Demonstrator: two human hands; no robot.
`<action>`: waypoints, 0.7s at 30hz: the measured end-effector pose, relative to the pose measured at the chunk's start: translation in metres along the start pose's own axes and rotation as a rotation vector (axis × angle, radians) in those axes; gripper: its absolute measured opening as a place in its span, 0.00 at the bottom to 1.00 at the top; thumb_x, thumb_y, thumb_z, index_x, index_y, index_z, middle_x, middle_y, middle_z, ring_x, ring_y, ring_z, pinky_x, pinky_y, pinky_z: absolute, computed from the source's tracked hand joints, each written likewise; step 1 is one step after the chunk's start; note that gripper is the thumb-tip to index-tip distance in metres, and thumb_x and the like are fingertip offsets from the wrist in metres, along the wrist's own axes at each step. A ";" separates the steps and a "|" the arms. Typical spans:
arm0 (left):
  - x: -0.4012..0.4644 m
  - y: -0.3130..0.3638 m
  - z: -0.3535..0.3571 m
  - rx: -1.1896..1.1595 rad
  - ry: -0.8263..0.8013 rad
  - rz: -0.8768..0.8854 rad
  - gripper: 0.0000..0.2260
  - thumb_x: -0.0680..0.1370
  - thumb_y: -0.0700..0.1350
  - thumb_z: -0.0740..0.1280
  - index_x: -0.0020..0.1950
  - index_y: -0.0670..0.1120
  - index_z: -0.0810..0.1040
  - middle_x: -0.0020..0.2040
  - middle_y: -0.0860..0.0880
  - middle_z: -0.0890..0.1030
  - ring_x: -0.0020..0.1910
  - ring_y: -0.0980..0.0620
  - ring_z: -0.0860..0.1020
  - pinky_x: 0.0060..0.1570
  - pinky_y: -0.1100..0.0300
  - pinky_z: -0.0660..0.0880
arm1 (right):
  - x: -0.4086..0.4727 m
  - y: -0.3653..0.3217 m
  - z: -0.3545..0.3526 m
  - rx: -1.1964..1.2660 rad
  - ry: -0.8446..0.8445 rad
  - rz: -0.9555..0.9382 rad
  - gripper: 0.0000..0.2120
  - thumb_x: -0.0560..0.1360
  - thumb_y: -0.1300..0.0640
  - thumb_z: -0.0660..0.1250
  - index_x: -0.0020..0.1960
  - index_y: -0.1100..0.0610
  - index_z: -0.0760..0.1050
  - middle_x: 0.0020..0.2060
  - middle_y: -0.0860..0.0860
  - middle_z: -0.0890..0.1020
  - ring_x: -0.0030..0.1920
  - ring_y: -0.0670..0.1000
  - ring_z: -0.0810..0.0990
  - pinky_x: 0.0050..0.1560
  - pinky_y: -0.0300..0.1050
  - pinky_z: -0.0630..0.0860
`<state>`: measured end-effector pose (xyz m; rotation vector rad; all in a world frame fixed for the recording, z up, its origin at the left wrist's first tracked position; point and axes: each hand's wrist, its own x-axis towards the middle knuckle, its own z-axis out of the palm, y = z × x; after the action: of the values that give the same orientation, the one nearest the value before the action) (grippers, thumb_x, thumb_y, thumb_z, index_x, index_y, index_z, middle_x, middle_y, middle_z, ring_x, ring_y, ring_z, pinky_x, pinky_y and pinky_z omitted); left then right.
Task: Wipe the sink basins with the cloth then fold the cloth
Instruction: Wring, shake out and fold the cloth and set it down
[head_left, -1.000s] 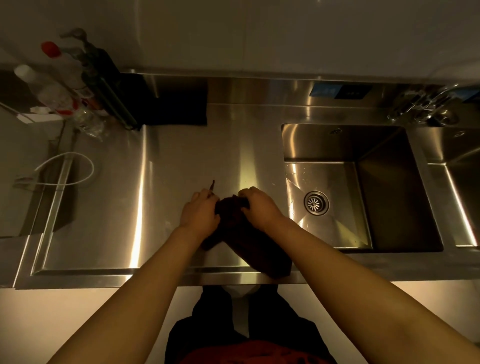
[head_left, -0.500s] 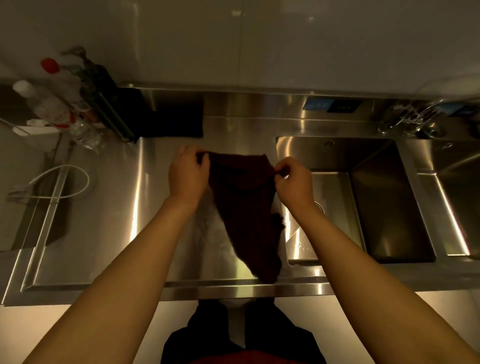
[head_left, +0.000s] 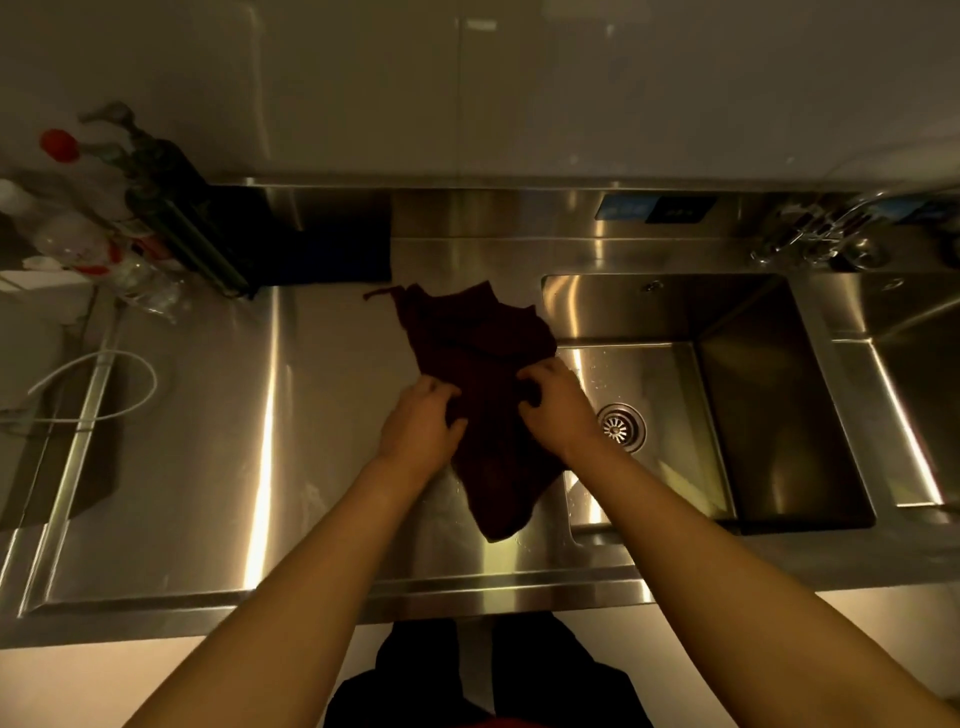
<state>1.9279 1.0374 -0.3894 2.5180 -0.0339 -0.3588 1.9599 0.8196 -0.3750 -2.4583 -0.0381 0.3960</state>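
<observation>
Two bottles (head_left: 78, 208) stand left — cloth (head_left: 483, 374) beside basin (head_left: 675, 395).

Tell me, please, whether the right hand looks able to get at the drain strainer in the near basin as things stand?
Probably yes. The drain strainer lies uncovered on the basin floor just beside the right hand, and nothing stands between them. That hand, though, grips the dark cloth, so it would have to let go first.

A steel desk (head_left: 218, 415) stands against a pale glossy wall (head_left: 467, 93) in dim warm light. Bottles (head_left: 93, 208) crowd the desk's far left corner; pale floor (head_left: 156, 675) lies below its front edge.
</observation>
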 end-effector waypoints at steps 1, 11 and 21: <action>-0.005 0.000 0.008 0.044 -0.055 0.018 0.22 0.78 0.50 0.73 0.72 0.48 0.77 0.70 0.45 0.74 0.68 0.43 0.73 0.66 0.49 0.74 | -0.004 0.002 0.007 -0.058 -0.057 -0.041 0.23 0.74 0.61 0.71 0.68 0.56 0.76 0.67 0.55 0.72 0.66 0.57 0.72 0.68 0.45 0.69; -0.063 -0.016 0.017 0.254 -0.160 -0.008 0.10 0.79 0.42 0.67 0.60 0.45 0.80 0.65 0.45 0.73 0.61 0.44 0.72 0.54 0.50 0.75 | -0.055 0.004 0.033 -0.350 -0.255 -0.169 0.15 0.77 0.49 0.68 0.61 0.54 0.78 0.56 0.52 0.74 0.56 0.55 0.75 0.52 0.49 0.77; -0.091 -0.031 0.004 0.206 -0.302 -0.033 0.11 0.79 0.53 0.71 0.59 0.51 0.82 0.58 0.51 0.75 0.56 0.51 0.75 0.47 0.59 0.73 | -0.045 -0.014 0.019 -0.226 -0.438 -0.143 0.06 0.77 0.55 0.69 0.51 0.53 0.83 0.45 0.51 0.83 0.45 0.52 0.82 0.47 0.47 0.79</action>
<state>1.8373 1.0701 -0.3870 2.6445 -0.1551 -0.7827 1.9123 0.8365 -0.3679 -2.5180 -0.4621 0.8995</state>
